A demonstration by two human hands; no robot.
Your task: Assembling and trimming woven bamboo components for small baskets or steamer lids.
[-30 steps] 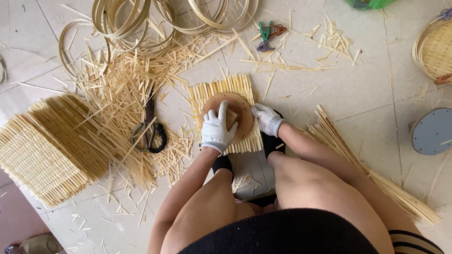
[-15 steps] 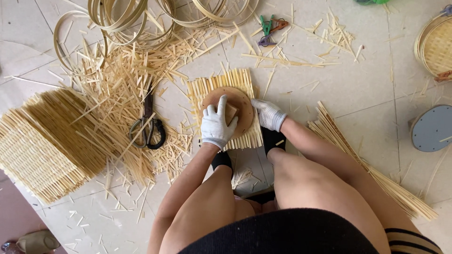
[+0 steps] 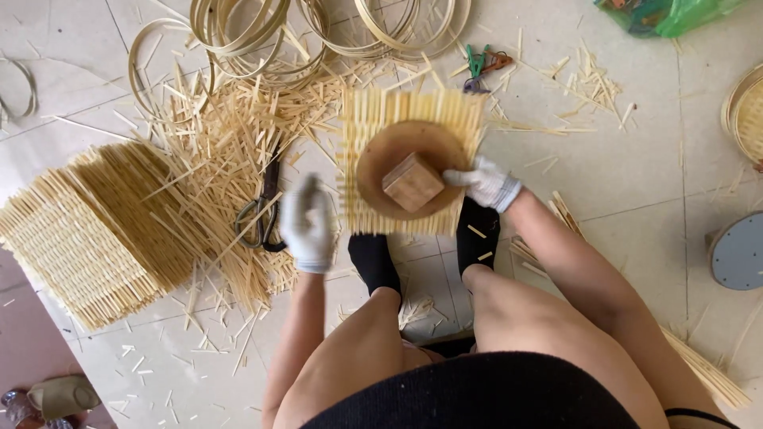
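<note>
Right hand (image 3: 486, 183), gloved, fingers resting on the round wooden disc (image 3: 409, 168) with block (image 3: 412, 182), atop the woven bamboo mat (image 3: 409, 119) on the floor. Left hand (image 3: 307, 225) blurred, grip unclear, just beside the scissors (image 3: 262, 213) among loose strips.

Left hand (image 3: 308, 225) motion-blurred; basket (image 3: 745, 111) cut by edge.
</note>
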